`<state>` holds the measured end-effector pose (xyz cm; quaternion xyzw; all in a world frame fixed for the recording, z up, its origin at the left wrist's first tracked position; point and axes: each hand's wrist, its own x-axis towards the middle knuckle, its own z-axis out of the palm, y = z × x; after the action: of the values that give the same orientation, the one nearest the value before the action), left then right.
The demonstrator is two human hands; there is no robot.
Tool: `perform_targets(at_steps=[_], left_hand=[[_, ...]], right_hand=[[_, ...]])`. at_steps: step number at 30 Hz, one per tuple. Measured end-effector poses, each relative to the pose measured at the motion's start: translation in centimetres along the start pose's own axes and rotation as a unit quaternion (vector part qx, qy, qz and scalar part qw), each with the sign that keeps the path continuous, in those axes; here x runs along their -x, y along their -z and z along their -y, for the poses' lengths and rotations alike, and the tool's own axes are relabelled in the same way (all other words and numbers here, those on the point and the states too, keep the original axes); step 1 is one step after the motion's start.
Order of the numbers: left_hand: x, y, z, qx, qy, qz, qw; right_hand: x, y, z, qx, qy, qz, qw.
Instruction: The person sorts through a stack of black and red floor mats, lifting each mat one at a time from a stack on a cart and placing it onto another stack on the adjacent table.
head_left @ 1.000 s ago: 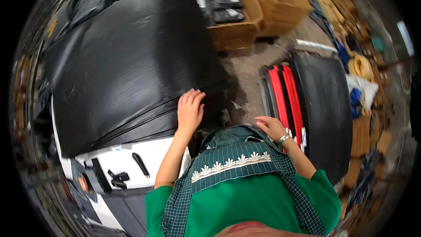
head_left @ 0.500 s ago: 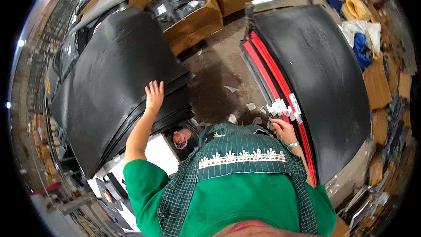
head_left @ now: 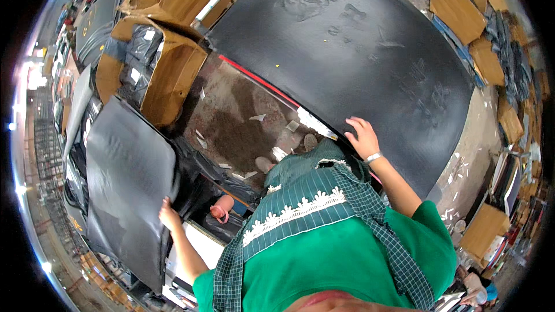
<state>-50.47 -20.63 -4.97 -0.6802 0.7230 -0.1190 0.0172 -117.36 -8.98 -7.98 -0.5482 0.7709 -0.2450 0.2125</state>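
Observation:
At my lower left, my left hand (head_left: 169, 215) has its fingers closed on the near edge of a black rubber-like mat (head_left: 130, 173). That mat looks raised and slanted over the stack at the left. My right hand (head_left: 363, 138) rests at the edge of a large black mat (head_left: 358, 69) on the right, fingers stretched out and apart, holding nothing. This mat tops a pile with a red edge (head_left: 254, 77) showing beneath it. White labels (head_left: 315, 122) stick out along the pile's side, close to my right fingers.
An open cardboard box (head_left: 170, 81) of black plastic-wrapped packs stands ahead left. A pink cup (head_left: 221, 208) sits low beside a white surface (head_left: 199, 245). Paper scraps (head_left: 258, 118) lie on the floor between the stacks. Flattened cartons (head_left: 459, 8) crowd the far right.
My left hand has gone from lying on the left stack to its mat's edge, and that mat is now raised. My right hand has moved from the white labels onto the right mat.

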Motion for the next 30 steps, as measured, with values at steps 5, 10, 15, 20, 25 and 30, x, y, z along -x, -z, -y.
perform_targets(at_steps=[5,10,15,20,25,30], left_hand=[[0.6,-2.6,-7.5,-0.002,-0.014,0.179,0.984],[-5.5,1.9,-21.0,0.257,-0.142,0.182,0.938],[-7.5,5.0,-27.8,0.348,-0.228,0.205,0.886],[-6.7,2.7,-28.2,0.451,-0.198,0.303,0.815],[-8.1,2.7,-31.1,0.535,-0.213,0.387,0.720],[-9.6,3.2,-37.9,0.591,-0.248,0.430,0.636]], right_hand=[[0.6,-2.3,-0.6,0.240,-0.148,0.092,0.955],[1.3,-4.2,-2.5,0.229,-0.108,0.020,0.967],[2.2,-3.8,-5.4,0.205,-0.043,-0.004,0.978],[1.1,-1.2,-3.7,0.171,-0.065,-0.046,0.982],[-1.6,5.4,-1.4,0.149,-0.160,-0.077,0.973],[-4.4,8.2,-4.1,0.112,-0.175,-0.011,0.978]])
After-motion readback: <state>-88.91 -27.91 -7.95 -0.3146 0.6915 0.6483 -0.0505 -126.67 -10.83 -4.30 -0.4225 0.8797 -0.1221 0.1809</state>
